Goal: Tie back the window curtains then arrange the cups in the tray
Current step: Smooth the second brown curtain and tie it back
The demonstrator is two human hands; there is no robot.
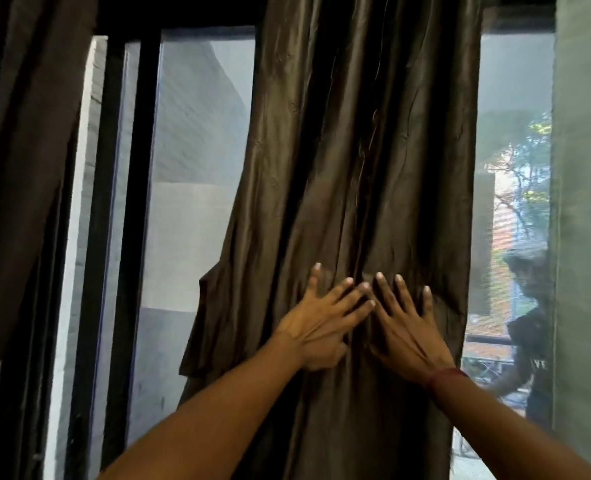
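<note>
A dark brown satin curtain (356, 150) hangs bunched in the middle of the window. My left hand (321, 323) lies flat on it with fingers spread, at about waist of the fabric. My right hand (408, 327) lies flat beside it, fingers straight, its fingertips almost touching those of the left. A red band sits on my right wrist. A second dark curtain (20, 168) hangs at the far left. No cups or tray are in sight.
Behind the curtains stands a window with a black frame (141, 202) and mesh-screened glass (197, 168). A pale green wall (585, 202) borders the window on the right. Trees and a person outdoors show through the right pane.
</note>
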